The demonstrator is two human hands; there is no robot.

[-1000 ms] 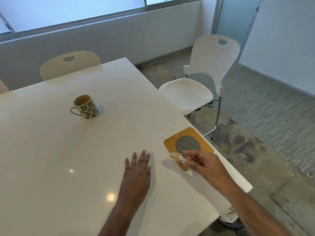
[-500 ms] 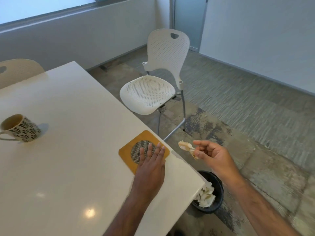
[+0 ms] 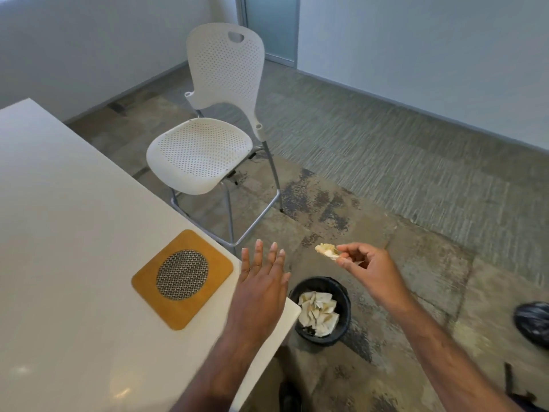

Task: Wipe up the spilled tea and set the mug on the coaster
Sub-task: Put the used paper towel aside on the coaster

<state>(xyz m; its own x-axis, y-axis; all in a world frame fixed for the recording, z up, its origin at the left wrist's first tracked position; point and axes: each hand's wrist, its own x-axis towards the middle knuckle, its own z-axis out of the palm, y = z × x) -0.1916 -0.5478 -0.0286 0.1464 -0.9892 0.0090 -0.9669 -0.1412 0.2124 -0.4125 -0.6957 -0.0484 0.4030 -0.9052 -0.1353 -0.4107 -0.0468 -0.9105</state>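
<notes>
The right hand (image 3: 367,267) pinches a crumpled, tea-stained tissue wad (image 3: 326,251) between thumb and fingertips, the grip pressed onto it, out over the floor (image 3: 386,162) past the tabletop's corner. That wad hangs above and slightly to the right of a black waste bin (image 3: 320,311), which stands on the floor just beside the tabletop corner and holds more crumpled white tissues (image 3: 318,313). The left hand (image 3: 261,288) is flat and holding nothing, its fingers (image 3: 259,253) spread and straight, poised over the corner of the white tabletop (image 3: 74,203), with the fingertips reaching past the edge; whether the palm touches the surface cannot be told. Just to the left of that hand the coaster (image 3: 182,278) lies flat on the tabletop near its edge: a square wooden piece with rounded corners and a round woven metal mesh set in its middle, with nothing on it. The mug is out of view. Beyond the coaster, off the tabletop's far edge, stands a white perforated chair (image 3: 208,138) on metal legs. A dark bag (image 3: 533,324) lies on the floor, well to the right of the bin.
</notes>
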